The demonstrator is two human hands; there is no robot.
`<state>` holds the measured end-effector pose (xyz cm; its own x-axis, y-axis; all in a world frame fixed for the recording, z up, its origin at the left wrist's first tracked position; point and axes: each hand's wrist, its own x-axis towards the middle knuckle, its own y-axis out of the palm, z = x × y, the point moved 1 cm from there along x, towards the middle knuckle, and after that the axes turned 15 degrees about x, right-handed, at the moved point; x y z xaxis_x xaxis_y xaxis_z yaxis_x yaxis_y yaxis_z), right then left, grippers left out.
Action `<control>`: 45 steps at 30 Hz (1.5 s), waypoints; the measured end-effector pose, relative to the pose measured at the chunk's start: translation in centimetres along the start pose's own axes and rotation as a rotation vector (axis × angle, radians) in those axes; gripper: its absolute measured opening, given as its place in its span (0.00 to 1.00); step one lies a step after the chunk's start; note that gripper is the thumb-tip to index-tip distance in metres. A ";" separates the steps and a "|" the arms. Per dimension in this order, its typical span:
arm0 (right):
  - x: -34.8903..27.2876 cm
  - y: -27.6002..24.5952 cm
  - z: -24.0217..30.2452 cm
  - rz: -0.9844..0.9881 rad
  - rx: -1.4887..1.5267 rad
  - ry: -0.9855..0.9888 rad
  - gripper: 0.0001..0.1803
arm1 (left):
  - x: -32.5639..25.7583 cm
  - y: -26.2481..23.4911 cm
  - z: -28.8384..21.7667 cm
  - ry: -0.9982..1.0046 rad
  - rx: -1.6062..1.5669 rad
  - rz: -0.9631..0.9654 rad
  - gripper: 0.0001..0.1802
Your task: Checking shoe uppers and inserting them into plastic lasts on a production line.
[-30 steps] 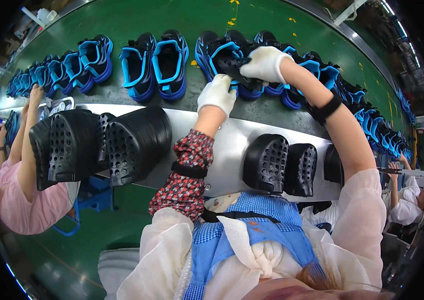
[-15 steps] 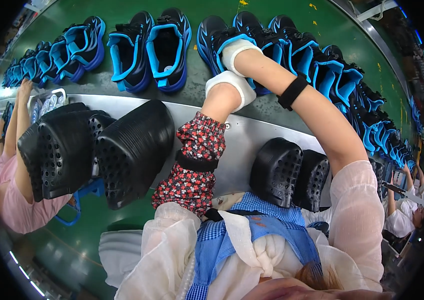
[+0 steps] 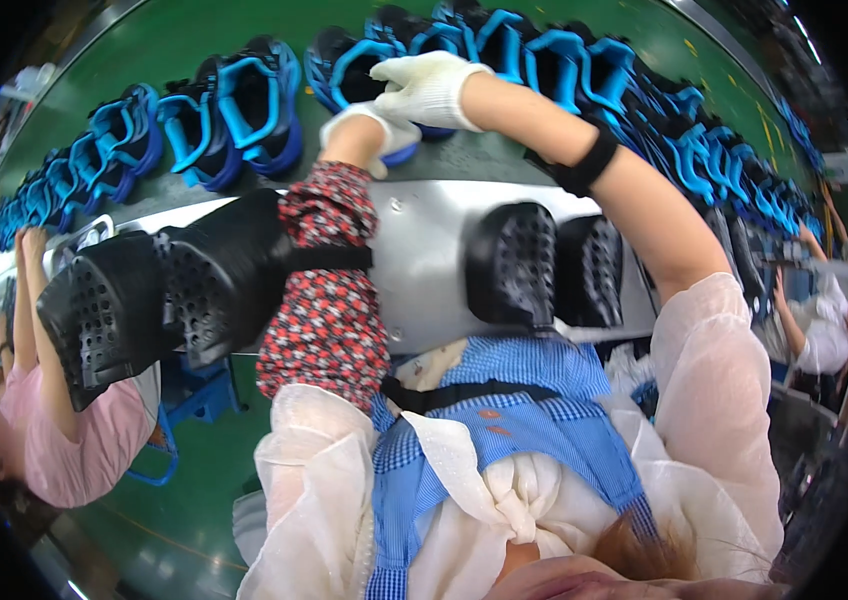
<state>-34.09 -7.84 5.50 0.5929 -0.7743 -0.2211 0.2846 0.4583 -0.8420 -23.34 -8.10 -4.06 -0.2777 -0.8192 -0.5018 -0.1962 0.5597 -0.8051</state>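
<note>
A black and blue sneaker (image 3: 324, 72) stands on the green belt, its light-blue collar facing me. At its heel is my left hand (image 3: 376, 132) in a white knit glove, the fingers closed round the back of the shoe and partly hidden by the other hand. Just above it lies my right hand (image 3: 432, 92), also gloved, fingers stretched out to the left over the shoe's opening, holding nothing I can make out. More sneakers (image 3: 256, 105) line the belt on both sides. A blue heel shows just below my hands.
Black perforated shoe-shaped moulds (image 3: 511, 265) stand on the metal ledge (image 3: 414, 290) to the right, with larger black moulds (image 3: 224, 265) to the left. A person in pink (image 3: 84, 440) works at the left; another in white (image 3: 824, 320) is at the far right.
The whole view has shifted, so shoes and moulds sit further left. My right hand has come up off the shoe's inside and its fingers now show; my left hand stays at the heel.
</note>
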 end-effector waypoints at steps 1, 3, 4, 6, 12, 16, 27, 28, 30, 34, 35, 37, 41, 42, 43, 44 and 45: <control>-2.9 -0.9 -0.9 -0.015 0.079 -0.025 0.28 | 0.2 0.1 -0.2 -0.045 -0.012 0.000 0.25; -8.6 -2.9 -2.7 -0.053 0.076 -0.116 0.25 | -0.1 0.2 -0.3 -0.283 -0.102 0.066 0.24; -11.8 -3.6 -3.7 -0.116 0.076 -0.056 0.24 | -0.4 0.2 -0.6 -0.317 -0.044 0.066 0.24; -18.1 -4.5 -5.3 -0.251 0.098 -0.073 0.21 | -1.3 0.0 -1.2 -0.304 -0.027 0.062 0.23; -30.2 -2.1 -9.1 -0.441 0.248 0.245 0.14 | -1.2 0.0 -2.5 -0.352 0.052 -0.007 0.23; -32.3 1.6 -10.1 -0.415 0.225 0.209 0.25 | -0.8 -0.1 -1.8 -0.363 0.126 -0.123 0.23; -32.1 3.5 -12.0 -0.525 0.111 0.039 0.30 | -7.2 1.1 -4.4 -0.501 0.299 -0.931 0.25; -32.2 3.1 -12.0 -0.536 0.119 -0.014 0.30 | -7.7 1.3 -4.9 -0.409 0.219 -0.962 0.23; -32.7 2.1 -11.7 -0.534 0.193 -0.026 0.29 | -8.7 1.5 -6.6 -0.281 0.098 -1.024 0.24; -33.5 -0.6 -9.6 -0.524 0.421 -0.075 0.31 | -10.5 2.4 -11.7 0.094 -0.527 -0.799 0.27; -33.5 -1.3 -8.9 -0.517 0.460 -0.131 0.32 | -10.9 2.8 -13.3 0.270 -0.745 -0.730 0.28; -32.7 -2.3 -7.4 -0.472 0.401 -0.340 0.33 | -12.2 4.3 -16.7 0.578 -0.975 -0.461 0.29; -30.2 -2.9 -5.4 -0.413 0.503 -0.426 0.25 | -14.5 4.7 -18.1 0.683 -1.302 -0.011 0.27; -29.6 -3.1 -5.2 -0.408 0.506 -0.359 0.25 | -14.7 4.5 -18.0 0.709 -1.488 0.022 0.26; -29.0 -3.3 -5.0 -0.403 0.526 -0.270 0.24 | -14.8 4.4 -17.8 0.710 -1.488 0.015 0.26; -28.4 -3.2 -4.7 -0.442 0.478 -0.247 0.27 | -14.8 4.2 -17.3 0.653 -1.454 -0.095 0.23; -27.9 -3.3 -4.3 -0.437 0.473 -0.252 0.27 | -14.8 4.1 -16.7 0.614 -1.427 -0.207 0.21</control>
<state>-54.85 10.39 12.31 0.4897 -0.8326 0.2588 0.8013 0.3127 -0.5101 -35.71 8.41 5.33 -0.3909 -0.9184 0.0621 -0.8734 0.3913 0.2899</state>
